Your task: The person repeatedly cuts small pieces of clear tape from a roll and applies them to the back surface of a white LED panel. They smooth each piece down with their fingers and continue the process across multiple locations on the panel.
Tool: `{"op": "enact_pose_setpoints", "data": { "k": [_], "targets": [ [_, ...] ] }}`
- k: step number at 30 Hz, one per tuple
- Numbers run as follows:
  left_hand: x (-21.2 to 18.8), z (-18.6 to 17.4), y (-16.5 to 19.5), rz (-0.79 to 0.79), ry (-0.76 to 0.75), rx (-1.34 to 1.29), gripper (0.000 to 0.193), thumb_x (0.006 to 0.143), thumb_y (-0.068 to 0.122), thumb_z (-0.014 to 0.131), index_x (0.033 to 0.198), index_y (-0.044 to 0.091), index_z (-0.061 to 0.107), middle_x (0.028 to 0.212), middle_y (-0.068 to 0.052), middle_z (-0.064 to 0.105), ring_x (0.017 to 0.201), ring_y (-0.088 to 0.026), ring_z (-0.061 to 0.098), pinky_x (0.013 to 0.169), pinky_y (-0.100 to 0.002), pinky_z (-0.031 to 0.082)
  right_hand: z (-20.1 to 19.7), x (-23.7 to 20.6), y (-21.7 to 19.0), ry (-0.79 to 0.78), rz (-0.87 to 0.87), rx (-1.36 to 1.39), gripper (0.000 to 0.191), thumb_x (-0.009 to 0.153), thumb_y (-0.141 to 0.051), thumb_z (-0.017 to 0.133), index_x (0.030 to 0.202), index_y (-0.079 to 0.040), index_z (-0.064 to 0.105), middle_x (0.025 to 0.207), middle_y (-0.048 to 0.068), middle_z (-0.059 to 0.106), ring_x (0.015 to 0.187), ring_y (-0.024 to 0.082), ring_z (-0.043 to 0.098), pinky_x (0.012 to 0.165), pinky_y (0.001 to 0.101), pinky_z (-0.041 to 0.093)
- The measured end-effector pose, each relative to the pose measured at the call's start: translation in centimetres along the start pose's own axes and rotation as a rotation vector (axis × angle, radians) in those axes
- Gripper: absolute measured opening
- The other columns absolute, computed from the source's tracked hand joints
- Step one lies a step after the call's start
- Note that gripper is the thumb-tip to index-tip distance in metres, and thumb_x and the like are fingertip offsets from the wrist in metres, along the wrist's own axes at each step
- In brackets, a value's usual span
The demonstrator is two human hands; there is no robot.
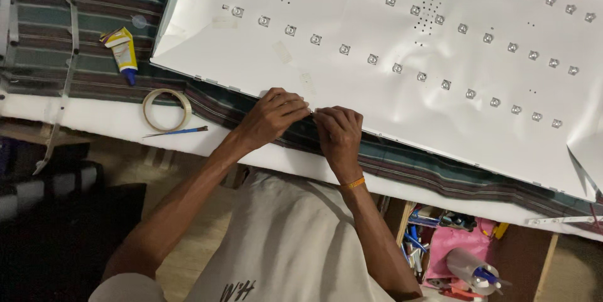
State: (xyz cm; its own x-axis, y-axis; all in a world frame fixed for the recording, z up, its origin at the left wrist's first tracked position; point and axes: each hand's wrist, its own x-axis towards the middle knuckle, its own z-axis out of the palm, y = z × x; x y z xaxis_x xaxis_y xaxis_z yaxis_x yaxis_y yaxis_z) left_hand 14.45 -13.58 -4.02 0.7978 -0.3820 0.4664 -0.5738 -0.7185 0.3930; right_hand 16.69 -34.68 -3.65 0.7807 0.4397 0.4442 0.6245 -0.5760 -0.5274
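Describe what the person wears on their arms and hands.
Both arms are bare from the short sleeves of a light grey T-shirt down. The left hand has no glove, ring or band visible. The right hand is also ungloved, with a thin orange wristband around the wrist.

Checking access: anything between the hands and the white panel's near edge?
Nothing visible. Left hand and right hand are both already on the near edge of the white panel. The tape roll lies off to the side.
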Motion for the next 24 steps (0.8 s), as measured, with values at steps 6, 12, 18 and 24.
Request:
{"op": "enact_pose_setpoints", "data": {
  "k": [6,12,18,24],
  "targets": [
    [0.8,-0.1,-0.3,-0.118,-0.127,-0.124,0.022,0.09,0.005,0.072,0.112,0.006,0.069,0.113,-0.003,0.065,0.112,-0.021,0.058,0.098,-0.04,0.043,-0.5,1.2,-0.4,-0.11,0.118,0.041,0.02,0.083,-0.013,0.085,0.099,-0.011,0.073,0.104,0.0,0.068,0.098,0.021,0.058,0.087,0.0386,0.04],
    [2.1,-0.3,-0.9,-0.189,-0.277,-0.138,0.029,0.081,0.009,0.076,0.108,0.007,0.065,0.114,-0.006,0.055,0.108,-0.024,0.049,0.091,-0.043,0.038,-0.5,2.5,-0.2,-0.208,0.123,0.066,0.025,0.082,-0.011,0.084,0.1,-0.013,0.068,0.101,-0.001,0.068,0.097,0.022,0.055,0.087,0.0388,0.038],
    [2.9,-0.1,-1.0,-0.158,-0.289,-0.113,0.032,0.076,0.009,0.076,0.105,0.005,0.064,0.112,-0.008,0.054,0.106,-0.026,0.048,0.09,-0.043,0.037,-0.4,2.7,0.4,-0.238,0.121,0.126,0.034,0.084,-0.011,0.084,0.107,-0.009,0.059,0.099,0.0,0.065,0.096,0.025,0.054,0.088,0.0412,0.039],
    [4.0,0.5,-1.8,-0.123,-0.42,-0.074,0.017,0.076,0.01,0.075,0.089,0.009,0.063,0.103,-0.005,0.054,0.102,-0.024,0.048,0.088,-0.042,0.037,-1.4,2.6,0.0,-0.271,0.112,0.154,0.034,0.084,-0.013,0.084,0.11,-0.009,0.062,0.102,0.003,0.065,0.096,0.027,0.053,0.091,0.0414,0.043]
  ]
}}
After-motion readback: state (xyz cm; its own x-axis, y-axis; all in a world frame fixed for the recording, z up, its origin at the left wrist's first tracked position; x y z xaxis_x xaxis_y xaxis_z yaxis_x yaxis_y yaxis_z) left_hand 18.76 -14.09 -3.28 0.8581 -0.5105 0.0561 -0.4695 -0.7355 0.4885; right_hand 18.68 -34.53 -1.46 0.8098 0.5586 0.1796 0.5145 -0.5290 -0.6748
